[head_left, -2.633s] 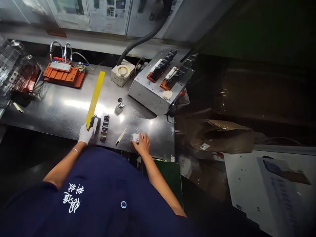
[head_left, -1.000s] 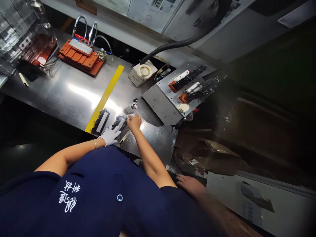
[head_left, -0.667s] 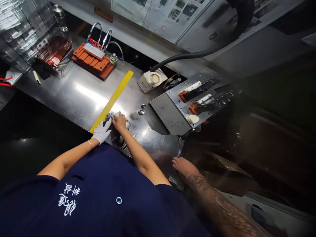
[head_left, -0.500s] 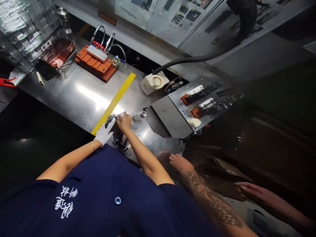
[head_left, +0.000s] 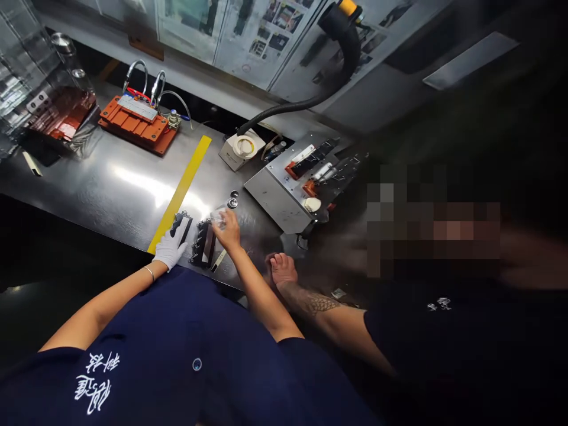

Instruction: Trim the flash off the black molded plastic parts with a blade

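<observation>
My left hand (head_left: 170,249), in a white glove, grips the lower end of a dark rectangular part (head_left: 181,226) with a pale strip along it and a notched left side. The part lies on the metal bench at the yellow strip. To its right lies a similar dark part (head_left: 204,244), untouched. Above that one, my bare right hand (head_left: 229,231) has its fingers curled around a whitish, thin-looking wipe (head_left: 217,216), partly hidden by the fingers. Just beyond those fingers stands a small container with a round metal top (head_left: 232,202).
A yellow strip (head_left: 181,189) crosses the bench. An orange fixture (head_left: 137,124) with hoses stands at the back left, a white box with a round top (head_left: 243,148) farther right. A grey machine box (head_left: 279,198) stands right. A co-worker's hand (head_left: 284,269) rests near the bench's right end.
My right hand has moved off the left part toward the metal-topped container, uncovering both dark parts. The view has swung right, and the co-worker's upper body now shows.
</observation>
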Demonstrator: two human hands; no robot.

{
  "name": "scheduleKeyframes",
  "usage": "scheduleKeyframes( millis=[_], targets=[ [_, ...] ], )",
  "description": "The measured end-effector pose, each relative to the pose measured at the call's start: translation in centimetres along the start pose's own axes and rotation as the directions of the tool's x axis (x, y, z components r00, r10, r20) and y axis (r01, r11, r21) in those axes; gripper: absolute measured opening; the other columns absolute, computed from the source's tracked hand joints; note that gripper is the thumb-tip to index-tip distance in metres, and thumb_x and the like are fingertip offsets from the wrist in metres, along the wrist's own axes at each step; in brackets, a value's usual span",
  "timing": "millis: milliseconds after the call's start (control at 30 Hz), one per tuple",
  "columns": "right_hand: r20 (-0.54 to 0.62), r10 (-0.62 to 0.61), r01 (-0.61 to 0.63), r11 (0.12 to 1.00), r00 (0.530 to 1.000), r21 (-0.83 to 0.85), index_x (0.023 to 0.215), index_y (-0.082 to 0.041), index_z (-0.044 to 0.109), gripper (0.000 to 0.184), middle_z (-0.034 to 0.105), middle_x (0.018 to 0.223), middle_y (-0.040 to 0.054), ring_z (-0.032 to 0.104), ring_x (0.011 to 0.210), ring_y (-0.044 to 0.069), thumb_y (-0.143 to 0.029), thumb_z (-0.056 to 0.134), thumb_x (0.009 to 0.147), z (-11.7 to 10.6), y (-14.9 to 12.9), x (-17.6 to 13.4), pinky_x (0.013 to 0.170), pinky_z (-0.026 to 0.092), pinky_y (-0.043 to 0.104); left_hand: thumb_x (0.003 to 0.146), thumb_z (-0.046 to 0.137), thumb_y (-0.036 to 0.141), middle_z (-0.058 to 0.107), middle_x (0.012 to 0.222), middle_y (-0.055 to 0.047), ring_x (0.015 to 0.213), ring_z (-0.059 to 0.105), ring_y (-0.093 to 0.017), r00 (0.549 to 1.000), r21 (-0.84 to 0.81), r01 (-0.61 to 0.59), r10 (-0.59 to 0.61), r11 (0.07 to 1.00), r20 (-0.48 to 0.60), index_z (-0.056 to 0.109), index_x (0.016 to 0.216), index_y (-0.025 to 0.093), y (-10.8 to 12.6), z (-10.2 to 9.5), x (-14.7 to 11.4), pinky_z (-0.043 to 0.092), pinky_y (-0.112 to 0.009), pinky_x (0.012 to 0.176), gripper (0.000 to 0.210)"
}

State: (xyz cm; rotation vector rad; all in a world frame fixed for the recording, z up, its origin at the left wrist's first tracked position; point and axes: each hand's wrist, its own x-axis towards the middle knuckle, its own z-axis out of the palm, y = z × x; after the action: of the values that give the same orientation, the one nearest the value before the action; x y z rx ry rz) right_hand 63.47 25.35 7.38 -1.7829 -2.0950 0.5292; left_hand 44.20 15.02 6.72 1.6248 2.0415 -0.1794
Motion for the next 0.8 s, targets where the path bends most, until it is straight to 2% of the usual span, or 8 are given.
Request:
scheduleKeyframes(
  millis=[67,133,233,367,467,567,667,800],
  targets=[
    [-0.137,0.119,-0.117,0.993,0.983,0.025,0.12,-0.013,0.056,0.037,0.05,0.131,0.0181,0.048,0.119,0.026,-0.03,0.053,0.087,-2.7,3.9,0.4,0.099,0.041,0.043,0.091,0.036,0.056,0.039,0.135,-0.02,0.108,0.052,-0.034,1.0,0.001,0.004,-0.004,1.0,0.011,0.018,0.152,0.026,0.5,-0.2,-0.2,0.047,-0.045,0.083,0.07],
    [-0.215,0.201,-0.193,0.979,0.956,0.06,0.119,-0.013,0.055,0.034,0.053,0.126,0.0158,0.052,0.113,0.024,-0.031,0.051,0.091,-4.8,7.6,1.0,0.096,0.044,0.045,0.091,0.036,0.056,0.038,0.138,-0.02,0.11,0.051,-0.034,1.0,-0.007,-0.006,0.006,1.0,-0.002,0.018,0.152,0.026,1.1,-0.1,-0.4,0.047,-0.045,0.085,0.07],
    [-0.23,0.253,-0.236,0.967,0.94,0.1,0.118,-0.017,0.057,0.031,0.057,0.122,0.0092,0.058,0.104,0.02,-0.035,0.054,0.093,-6.5,11.5,1.9,0.091,0.05,0.042,0.09,0.037,0.057,0.037,0.14,-0.019,0.114,0.05,-0.035,1.0,-0.037,-0.014,0.013,0.999,-0.019,0.018,0.151,0.028,1.8,0.3,-0.6,0.047,-0.046,0.087,0.07],
    [-0.183,0.302,-0.281,0.951,0.936,0.133,0.113,-0.02,0.06,0.025,0.06,0.117,0.0083,0.06,0.099,0.018,-0.035,0.053,0.094,-6.7,13.7,2.6,0.085,0.053,0.038,0.089,0.039,0.057,0.036,0.143,-0.018,0.117,0.05,-0.036,1.0,-0.049,0.012,-0.013,0.999,-0.012,0.022,0.15,0.029,2.2,0.6,-0.8,0.046,-0.047,0.089,0.069],
    [-0.148,0.375,-0.354,0.923,0.915,0.151,0.109,-0.014,0.062,0.033,0.06,0.111,0.019,0.057,0.1,0.024,-0.036,0.041,0.098,-6.5,13.8,2.7,0.08,0.049,0.038,0.089,0.04,0.057,0.033,0.148,-0.018,0.124,0.046,-0.037,0.998,-0.079,0.059,-0.06,0.995,-0.007,0.022,0.15,0.026,2.5,0.5,-0.7,0.043,-0.048,0.094,0.071],
    [-0.078,0.473,-0.462,0.878,0.877,0.128,0.121,-0.007,0.054,0.04,0.055,0.117,0.0274,0.054,0.108,0.029,-0.033,0.036,0.097,-5.8,12.3,1.6,0.083,0.044,0.039,0.083,0.051,0.057,0.037,0.146,-0.02,0.127,0.044,-0.037,0.988,-0.173,0.154,-0.157,0.973,-0.004,0.015,0.152,0.021,3.0,0.1,-0.3,0.04,-0.047,0.098,0.086],
    [0.068,0.542,-0.546,0.835,0.837,0.066,0.128,-0.009,0.047,0.042,0.057,0.12,0.0237,0.056,0.11,0.028,-0.03,0.049,0.091,-3.9,9.2,-1.7,0.086,0.044,0.038,0.069,0.066,0.06,0.043,0.14,-0.023,0.126,0.047,-0.037,0.961,-0.265,0.272,-0.276,0.925,0.022,0.01,0.151,0.017,3.1,-0.2,0.9,0.04,-0.047,0.099,0.109],
    [0.234,0.568,-0.589,0.808,0.789,0.026,0.123,-0.014,0.05,0.05,0.064,0.112,0.0161,0.061,0.104,0.027,-0.027,0.069,0.079,-0.2,4.7,-7.4,0.085,0.046,0.035,0.06,0.072,0.06,0.047,0.135,-0.026,0.126,0.048,-0.039,0.941,-0.265,0.337,-0.335,0.903,0.056,0.027,0.144,0.009,3.0,-0.4,2.8,0.041,-0.045,0.1,0.108]
  ],
)
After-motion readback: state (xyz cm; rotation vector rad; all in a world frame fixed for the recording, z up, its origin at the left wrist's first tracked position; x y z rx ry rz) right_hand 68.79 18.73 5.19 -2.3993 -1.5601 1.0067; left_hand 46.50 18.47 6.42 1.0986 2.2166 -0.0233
